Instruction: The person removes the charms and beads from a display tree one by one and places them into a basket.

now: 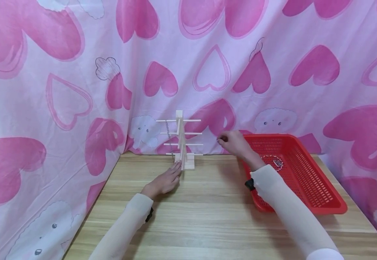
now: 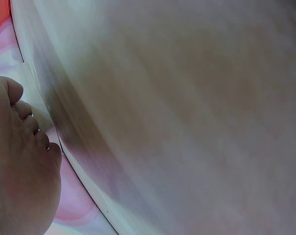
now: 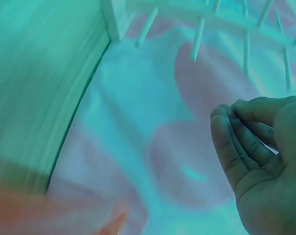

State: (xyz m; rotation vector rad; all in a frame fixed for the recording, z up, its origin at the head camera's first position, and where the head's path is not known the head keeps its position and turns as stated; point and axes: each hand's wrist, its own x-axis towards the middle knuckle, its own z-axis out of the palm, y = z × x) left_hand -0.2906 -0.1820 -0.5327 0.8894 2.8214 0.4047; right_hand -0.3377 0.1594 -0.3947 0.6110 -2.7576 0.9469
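Note:
A pale wooden stand (image 1: 180, 139) with several crossbars stands at the back of the table, and a thin chain (image 1: 168, 131) hangs from its left side. My left hand (image 1: 166, 179) lies with extended fingers against the foot of the stand. In the left wrist view, its fingers (image 2: 30, 122) are side by side at the pale wood. To the right of the stand, my right hand (image 1: 235, 143) is raised near the basket's back left corner. Its thumb and fingers (image 3: 228, 142) are bent together at the tips in the right wrist view, and no object shows between them.
A red plastic basket (image 1: 318, 173) with perforated sides stands on the right of the wooden table (image 1: 201, 224). Inside it lies a beaded string (image 1: 277, 163). Pink heart-patterned cloth (image 1: 162, 32) hangs behind the table and along both sides.

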